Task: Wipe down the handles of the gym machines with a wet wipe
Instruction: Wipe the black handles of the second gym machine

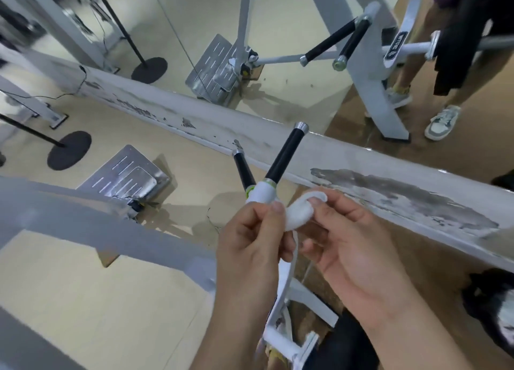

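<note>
Two black machine handles rise from a white hub (264, 191): a long one (286, 155) with a silver end cap and a shorter one (243, 170) to its left. Just below the hub, a crumpled white wet wipe (299, 214) is held between both hands. My left hand (250, 241) pinches its left end with thumb and fingers. My right hand (347, 239) pinches its right end near the thumb tip. The wipe does not touch the black grips. The machine's white arm (283, 286) runs down behind my hands.
A mirror wall with a scuffed white ledge (389, 186) runs diagonally behind the handles, reflecting them and a person's legs and sneakers (442, 122). A metal footplate (128, 175) and a black round stand base (69, 150) sit on the beige floor. A grey frame beam (83, 219) crosses at left.
</note>
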